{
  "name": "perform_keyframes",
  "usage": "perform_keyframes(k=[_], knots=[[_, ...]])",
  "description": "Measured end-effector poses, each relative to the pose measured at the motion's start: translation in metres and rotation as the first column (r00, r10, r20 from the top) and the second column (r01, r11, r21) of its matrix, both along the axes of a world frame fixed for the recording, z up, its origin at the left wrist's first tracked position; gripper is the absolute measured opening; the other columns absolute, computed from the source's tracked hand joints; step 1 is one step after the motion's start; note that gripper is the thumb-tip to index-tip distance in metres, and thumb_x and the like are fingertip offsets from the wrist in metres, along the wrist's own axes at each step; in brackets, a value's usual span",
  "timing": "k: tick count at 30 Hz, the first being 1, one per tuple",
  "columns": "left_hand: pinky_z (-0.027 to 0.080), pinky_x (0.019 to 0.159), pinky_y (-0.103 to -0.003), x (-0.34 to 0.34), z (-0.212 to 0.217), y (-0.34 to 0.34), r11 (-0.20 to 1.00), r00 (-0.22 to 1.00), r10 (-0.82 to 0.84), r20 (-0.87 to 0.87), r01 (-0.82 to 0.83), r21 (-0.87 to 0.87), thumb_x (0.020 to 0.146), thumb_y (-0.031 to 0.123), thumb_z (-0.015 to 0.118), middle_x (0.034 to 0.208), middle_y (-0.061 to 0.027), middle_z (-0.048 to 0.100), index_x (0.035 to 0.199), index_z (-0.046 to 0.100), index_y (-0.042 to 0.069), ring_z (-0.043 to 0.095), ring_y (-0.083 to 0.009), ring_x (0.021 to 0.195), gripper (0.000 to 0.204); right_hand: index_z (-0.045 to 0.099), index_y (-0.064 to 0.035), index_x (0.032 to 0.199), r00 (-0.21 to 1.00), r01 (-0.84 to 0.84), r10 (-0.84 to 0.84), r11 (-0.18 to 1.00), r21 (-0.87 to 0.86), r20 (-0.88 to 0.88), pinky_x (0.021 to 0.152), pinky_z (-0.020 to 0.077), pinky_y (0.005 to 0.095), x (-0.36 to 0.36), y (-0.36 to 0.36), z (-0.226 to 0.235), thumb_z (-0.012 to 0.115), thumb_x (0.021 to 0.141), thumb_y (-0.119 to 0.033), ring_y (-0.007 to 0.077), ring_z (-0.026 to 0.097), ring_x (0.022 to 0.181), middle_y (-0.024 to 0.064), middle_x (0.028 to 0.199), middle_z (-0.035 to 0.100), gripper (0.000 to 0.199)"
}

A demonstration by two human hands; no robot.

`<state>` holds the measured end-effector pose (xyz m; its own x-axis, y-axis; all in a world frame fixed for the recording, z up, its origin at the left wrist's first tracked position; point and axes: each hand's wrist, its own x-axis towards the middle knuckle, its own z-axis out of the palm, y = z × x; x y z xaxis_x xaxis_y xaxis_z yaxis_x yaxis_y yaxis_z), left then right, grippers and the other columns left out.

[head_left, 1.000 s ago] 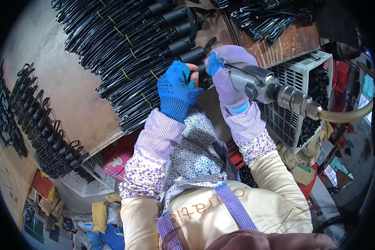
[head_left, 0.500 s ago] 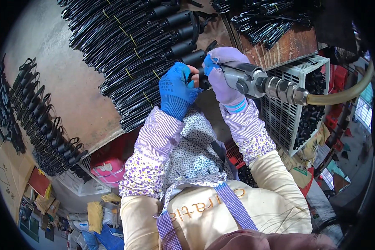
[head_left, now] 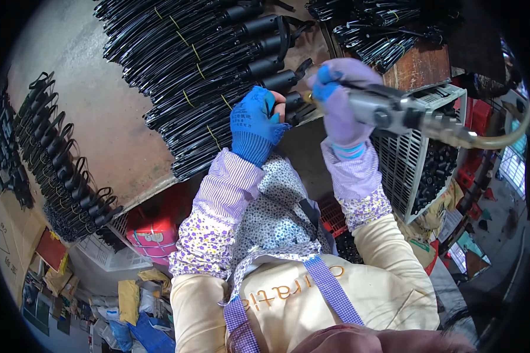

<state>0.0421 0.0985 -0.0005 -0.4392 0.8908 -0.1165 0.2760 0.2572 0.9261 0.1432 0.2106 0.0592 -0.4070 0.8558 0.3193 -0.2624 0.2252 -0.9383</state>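
My left hand (head_left: 257,120), in a blue coated glove with bare fingertips showing, is closed at the near end of a row of folded black umbrella frames (head_left: 185,76). Its fingers grip a black umbrella handle (head_left: 293,103), partly hidden by the glove. My right hand (head_left: 344,97), in a lilac glove with blue fingertip covers, is wrapped around a silver air screwdriver (head_left: 380,110). The tool is blurred; its brass-coloured tip (head_left: 308,97) points left, just right of the handle. A yellowish air hose (head_left: 500,141) runs from its back end.
Bundled black ribs (head_left: 377,44) lie on a wooden board (head_left: 418,67) at the far right. Below it, a white plastic crate (head_left: 415,170) holds small black parts. More umbrella frames (head_left: 62,159) line the table's left side. A red bag (head_left: 153,232) sits under the table edge (head_left: 150,197).
My right hand and the air screwdriver have moved right, away from the handle, and the tip now shows. My left hand keeps its hold on the handle. The view has shifted slightly.
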Motion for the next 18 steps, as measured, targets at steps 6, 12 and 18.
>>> perform_keyframes(k=[6,12,18], knots=[[0.047,0.063,-0.030,-0.004,0.018,0.012,0.995,0.986,-0.004,0.165,0.021,-0.097,0.071,0.002,0.070,0.078,-0.0033,0.063,0.088,0.068,0.007,0.056,-0.0183,0.064,0.018,0.060,0.0004,0.102,0.997,-0.045,0.054,0.987,-0.153,0.061,0.063,0.0464,0.0270,0.011,0.030,0.021,0.053,0.081,0.002,0.0155,0.052,0.069,0.0110,0.089,0.062,0.022],[0.044,0.060,-0.027,-0.007,0.028,0.043,0.985,0.951,0.169,0.259,-0.150,-0.089,0.073,0.003,0.070,0.075,-0.0030,0.063,0.086,0.069,0.005,0.052,-0.0149,0.061,0.013,0.060,-0.0001,0.105,0.994,-0.095,0.106,0.961,-0.260,0.032,0.063,0.0453,0.0276,0.020,0.041,0.004,0.052,0.081,0.003,0.0153,0.049,0.071,0.0105,0.090,0.061,0.025],[0.041,0.057,-0.025,-0.005,0.028,0.075,0.991,0.975,0.127,0.183,-0.115,-0.073,0.075,0.004,0.070,0.075,-0.0036,0.063,0.086,0.070,0.005,0.049,-0.0131,0.059,0.011,0.060,-0.0017,0.104,0.999,-0.040,0.034,0.934,-0.356,-0.025,0.064,0.0472,0.0281,0.020,0.061,0.007,0.054,0.080,0.005,0.0154,0.052,0.070,0.0109,0.090,0.062,0.026]])
